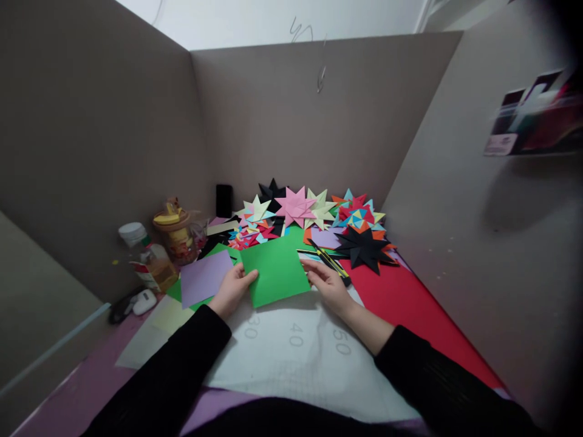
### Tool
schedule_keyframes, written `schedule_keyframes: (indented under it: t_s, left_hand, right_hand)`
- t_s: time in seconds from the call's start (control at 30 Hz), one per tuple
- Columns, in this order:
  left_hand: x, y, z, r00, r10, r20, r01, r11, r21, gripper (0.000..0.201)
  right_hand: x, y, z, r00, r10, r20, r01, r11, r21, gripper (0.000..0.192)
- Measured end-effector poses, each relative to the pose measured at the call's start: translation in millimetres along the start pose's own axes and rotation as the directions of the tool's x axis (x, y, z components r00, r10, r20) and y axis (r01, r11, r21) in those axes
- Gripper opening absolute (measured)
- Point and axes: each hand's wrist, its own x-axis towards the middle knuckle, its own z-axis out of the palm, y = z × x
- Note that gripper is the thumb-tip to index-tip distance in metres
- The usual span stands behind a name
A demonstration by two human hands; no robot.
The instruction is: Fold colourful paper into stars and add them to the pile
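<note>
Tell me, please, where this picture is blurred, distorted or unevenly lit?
Head view: the poster on the right wall is motion-smeared; the partition walls bow outward toward the edges, a wide-lens effect; the top right corner darkens; the green paper between the left hand and right hand is sharp and evenly lit, without glare.

This looks like a small paper-craft corner, closed in by plain cardboard walls (291,115) on 3 sides. The worktop (91,382) carries loose coloured paper sheets (204,276), a white measuring mat (296,358) printed with 30, 40 and 50, and a row of finished folded paper stars (296,206) at the back. A glue bottle (148,261) and a jar (177,237) stand at the left.
</note>
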Motion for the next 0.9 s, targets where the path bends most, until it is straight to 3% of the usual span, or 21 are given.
schedule_keyframes:
  t_s: [0.17,0.27,0.3,0.43,0.53,0.63,0.8,0.9]
  left_hand:
    - [0,4,-2.3,0.983,-0.156,0.100,0.165,0.982,-0.093,0.035]
    - [-4,8,0.8,0.966,-0.209,0.150,0.219,0.974,-0.058,0.024]
    - [-5,9,2.3,0.967,-0.208,0.144,0.217,0.975,-0.045,0.022]
    - [-5,11,6.6,0.979,-0.181,0.090,0.181,0.983,0.006,0.024]
    - [-4,7,6.5,0.984,-0.152,0.090,0.151,0.988,0.012,0.033]
    - [-4,3,5.0,0.970,-0.183,0.158,0.181,0.983,0.025,0.045]
    - [-8,-2,5.4,0.932,-0.210,0.295,0.181,0.976,0.121,0.047]
    - [-10,0,7.4,0.932,-0.168,0.320,0.125,0.981,0.150,0.054]
  right_hand:
    - [2,-14,-2,0.987,-0.110,0.115,0.117,0.991,-0.060,0.031]
    - [3,-18,-1,0.988,-0.110,0.104,0.122,0.986,-0.114,0.015]
    - [3,-18,-1,0.992,-0.090,0.086,0.100,0.988,-0.118,0.010]
    - [3,-15,2,0.995,0.036,0.093,-0.030,0.998,-0.059,0.022]
    - [4,-14,4,0.999,0.035,0.029,-0.034,0.999,-0.043,0.025]
    - [7,-13,4,0.996,-0.016,-0.092,0.015,1.000,-0.007,0.031]
    - [9,-6,5,0.998,0.053,-0.035,-0.044,0.975,0.219,0.027]
    - [8,0,5,0.988,0.141,-0.064,-0.123,0.966,0.227,0.028]
